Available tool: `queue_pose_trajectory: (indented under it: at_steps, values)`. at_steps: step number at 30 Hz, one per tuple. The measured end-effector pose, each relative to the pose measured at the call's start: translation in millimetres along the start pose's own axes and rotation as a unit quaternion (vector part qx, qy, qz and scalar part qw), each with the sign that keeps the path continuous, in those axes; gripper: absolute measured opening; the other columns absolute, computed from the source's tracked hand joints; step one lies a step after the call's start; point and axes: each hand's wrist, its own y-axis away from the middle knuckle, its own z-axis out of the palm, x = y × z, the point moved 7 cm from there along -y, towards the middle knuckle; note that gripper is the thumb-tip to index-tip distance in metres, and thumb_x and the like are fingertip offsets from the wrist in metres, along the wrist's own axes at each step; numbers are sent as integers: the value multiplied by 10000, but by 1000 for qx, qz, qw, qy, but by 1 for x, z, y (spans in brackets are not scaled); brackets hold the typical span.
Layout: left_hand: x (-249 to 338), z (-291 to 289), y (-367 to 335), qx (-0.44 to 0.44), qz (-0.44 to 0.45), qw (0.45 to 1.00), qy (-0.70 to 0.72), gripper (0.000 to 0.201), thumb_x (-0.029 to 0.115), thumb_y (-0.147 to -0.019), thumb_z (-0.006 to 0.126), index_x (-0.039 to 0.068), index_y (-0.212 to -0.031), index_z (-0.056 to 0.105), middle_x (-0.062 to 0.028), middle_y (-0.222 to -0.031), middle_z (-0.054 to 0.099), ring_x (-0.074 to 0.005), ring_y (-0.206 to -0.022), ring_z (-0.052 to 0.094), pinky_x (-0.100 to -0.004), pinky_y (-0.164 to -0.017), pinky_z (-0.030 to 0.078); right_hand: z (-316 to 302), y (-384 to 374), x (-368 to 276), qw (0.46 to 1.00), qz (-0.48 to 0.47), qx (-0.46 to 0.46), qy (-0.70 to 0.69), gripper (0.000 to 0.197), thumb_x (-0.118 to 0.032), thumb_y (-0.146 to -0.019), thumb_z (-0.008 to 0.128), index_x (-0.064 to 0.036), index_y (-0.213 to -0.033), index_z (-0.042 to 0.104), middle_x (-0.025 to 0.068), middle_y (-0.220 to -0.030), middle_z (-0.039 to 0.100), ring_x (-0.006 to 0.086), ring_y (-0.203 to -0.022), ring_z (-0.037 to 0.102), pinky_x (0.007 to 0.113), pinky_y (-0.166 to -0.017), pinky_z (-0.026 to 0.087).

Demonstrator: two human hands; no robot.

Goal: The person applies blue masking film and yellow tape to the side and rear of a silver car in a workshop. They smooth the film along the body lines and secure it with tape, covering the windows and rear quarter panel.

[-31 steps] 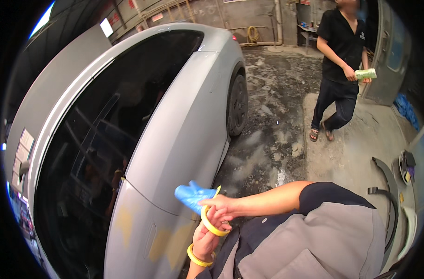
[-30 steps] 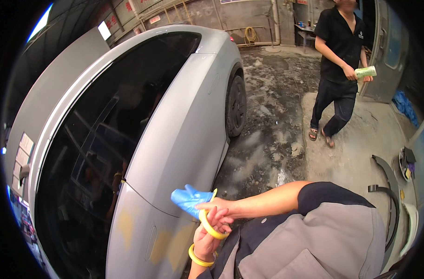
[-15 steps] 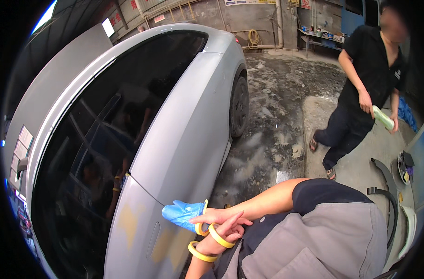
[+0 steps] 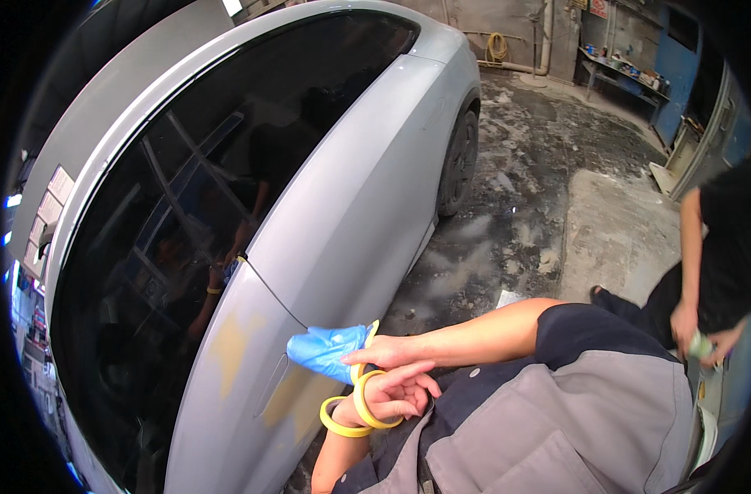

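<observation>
My right hand (image 4: 385, 352) reaches in from the right and grips a bundle of blue masking film (image 4: 330, 350) with a yellow tape edge. The bundle is close against the side of the silver car (image 4: 342, 222), near the door seam; whether it touches cannot be told. Just below, my left hand (image 4: 398, 393) is turned palm up with its fingers apart and nothing in them. Two yellow tape rolls ring my left arm: one tape roll (image 4: 360, 403) at the hand, another tape roll (image 4: 332, 421) at the wrist. Yellowish patches (image 4: 231, 342) mark the car's panel.
A co-worker in dark clothes (image 4: 725, 239) bends at the right edge, a pale green roll (image 4: 700, 346) in their hands. Behind the car, a coiled yellow hose (image 4: 496, 47) hangs on the wall. A cluttered workbench (image 4: 622, 74) stands at the back. The concrete floor (image 4: 515, 173) is stained.
My view has shifted, so the car sits further right and higher. The co-worker has moved lower and toward the right edge. My right hand keeps its grip on the blue film.
</observation>
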Motion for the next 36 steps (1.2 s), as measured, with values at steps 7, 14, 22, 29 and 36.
queue_pose_trajectory:
  at_steps: [7, 14, 22, 29, 36]
  values:
    - [-2, -21, -68, 18, -64, 996, 55, 896, 109, -905, 797, -51, -1591, 244, -223, -1232, 603, -162, -759, 638, -264, -641, 515, -48, -9, -15, 986, -162, 0, -23, 557, -450, -957, 705, 44, -1208, 642, 132, -1119, 690, 216, -1014, 607, 359, -906, 513]
    - [52, -78, -202, 307, 103, 791, -518, 462, -69, -745, 788, -54, -1190, 666, -139, -1000, 692, -247, -780, 669, -321, -666, 520, -184, 6, -41, 973, -180, -66, -126, 427, -337, -991, 688, -5, -1255, 644, 86, -1159, 686, 166, -1042, 639, 328, -870, 532]
    - [33, -151, -226, 630, 57, 577, -516, 840, 29, -818, 734, -28, -1553, 331, -258, -1614, 309, -407, -1468, 361, -464, -1161, 354, -306, 29, -87, 947, -276, 1, -166, 381, -289, -1088, 516, -31, -1364, 562, 34, -1186, 665, 148, -1051, 629, 334, -949, 506]
    - [42, -198, -220, 694, 146, 446, -547, 615, -94, -887, 514, -19, -1493, 441, -257, -1586, 376, -406, -1461, 395, -488, -1203, 301, -323, 20, -145, 929, -326, 11, 176, 517, -412, -1085, 419, -26, -1407, 537, 272, -1372, 586, 439, -1288, 540, 455, -1100, 420]
    - [69, -244, -213, 678, 213, 306, -634, 536, 59, -974, 644, 73, -1485, 481, -228, -1572, 373, -391, -1433, 428, -465, -1160, 380, -320, 0, -244, 800, -503, -140, 296, 382, -262, -1079, 452, 27, -1311, 544, 276, -1438, 486, 471, -1393, 393, 518, -1165, 348]
